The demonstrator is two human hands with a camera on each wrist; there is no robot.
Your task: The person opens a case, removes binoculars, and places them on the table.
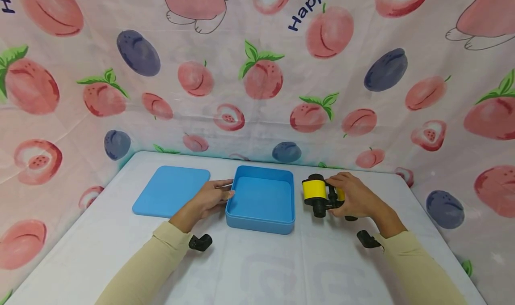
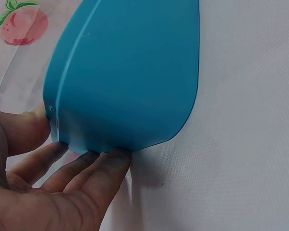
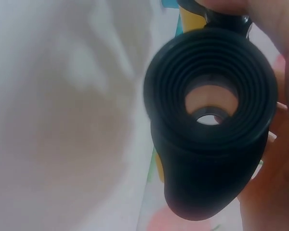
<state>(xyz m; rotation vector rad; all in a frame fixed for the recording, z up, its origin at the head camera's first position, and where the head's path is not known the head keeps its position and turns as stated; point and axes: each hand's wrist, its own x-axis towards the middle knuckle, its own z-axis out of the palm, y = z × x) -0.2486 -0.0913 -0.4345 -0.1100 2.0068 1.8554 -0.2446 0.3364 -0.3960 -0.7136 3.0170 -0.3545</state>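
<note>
An open blue box (image 1: pixel 259 226) stands on the white table, its inside bare. At its left side, my left hand (image 1: pixel 211 197) holds the wall, thumb over the rim and fingers against the outside. The left wrist view shows those fingertips (image 2: pixel 118 158) along the blue wall. To the right of the box, my right hand (image 1: pixel 356 195) grips yellow-and-black binoculars (image 1: pixel 314 189) round their right barrel, which the hand partly hides. A black eyepiece (image 3: pixel 209 48) fills much of the right wrist view. Shadow falls on the white cloth beside it.
A flat blue lid (image 1: pixel 169 188) lies on the table left of the box, close to my left hand. White cloth (image 1: pixel 257 269) covers the table. A fruit-printed curtain (image 1: pixel 241 117) hangs behind and along both sides.
</note>
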